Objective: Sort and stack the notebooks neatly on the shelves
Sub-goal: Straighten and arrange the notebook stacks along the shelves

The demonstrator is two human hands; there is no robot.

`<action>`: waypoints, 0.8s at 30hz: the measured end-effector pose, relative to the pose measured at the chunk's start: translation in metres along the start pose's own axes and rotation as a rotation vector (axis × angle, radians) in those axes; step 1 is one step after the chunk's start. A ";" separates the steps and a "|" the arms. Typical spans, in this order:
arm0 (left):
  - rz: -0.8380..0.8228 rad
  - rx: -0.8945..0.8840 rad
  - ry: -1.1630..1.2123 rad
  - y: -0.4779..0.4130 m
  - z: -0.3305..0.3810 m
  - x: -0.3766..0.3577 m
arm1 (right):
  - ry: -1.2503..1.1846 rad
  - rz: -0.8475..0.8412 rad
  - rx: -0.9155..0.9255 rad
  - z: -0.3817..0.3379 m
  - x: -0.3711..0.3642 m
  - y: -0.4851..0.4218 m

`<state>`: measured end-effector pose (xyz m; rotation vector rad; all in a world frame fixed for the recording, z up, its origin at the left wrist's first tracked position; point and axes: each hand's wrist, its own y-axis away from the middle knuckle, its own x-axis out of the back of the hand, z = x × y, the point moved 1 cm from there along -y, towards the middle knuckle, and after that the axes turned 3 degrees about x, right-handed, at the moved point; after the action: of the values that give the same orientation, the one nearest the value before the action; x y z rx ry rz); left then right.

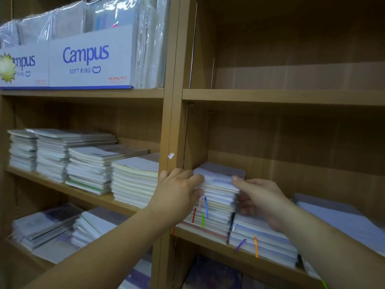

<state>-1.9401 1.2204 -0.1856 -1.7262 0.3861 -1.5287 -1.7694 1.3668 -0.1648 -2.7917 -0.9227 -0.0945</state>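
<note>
A tall stack of notebooks with coloured ribbon markers stands at the left end of the right-hand middle shelf. My left hand presses against the stack's left side, fingers curled over its top edge. My right hand grips the stack's right side, thumb on the top pale-blue notebook. A lower stack of notebooks lies just right of it, partly under my right wrist. Further right lies a flat pale notebook pile.
The left bay's middle shelf holds several notebook stacks, and its lower shelf more of them. Campus Soft Ring boxes with wrapped notebooks sit on the top left shelf. The upper right shelf shows bare wood. A vertical divider separates the bays.
</note>
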 end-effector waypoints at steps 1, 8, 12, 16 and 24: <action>-0.001 0.008 0.022 -0.001 0.001 0.000 | -0.001 -0.005 -0.002 -0.002 -0.001 0.001; -0.023 0.083 0.190 0.003 0.005 -0.003 | -0.081 0.090 -0.045 -0.008 0.001 0.002; -0.045 0.096 0.088 0.007 0.013 -0.002 | -0.088 0.098 -0.068 -0.011 -0.002 0.003; -0.131 0.337 0.610 0.002 0.016 0.006 | -0.151 0.087 -0.094 -0.011 0.002 0.005; -0.050 0.672 1.194 0.001 0.041 0.027 | -0.260 0.151 -0.044 -0.020 0.017 0.006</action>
<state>-1.8950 1.2159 -0.1659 -0.1917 0.3289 -2.2514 -1.7523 1.3676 -0.1440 -2.9509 -0.7652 0.2805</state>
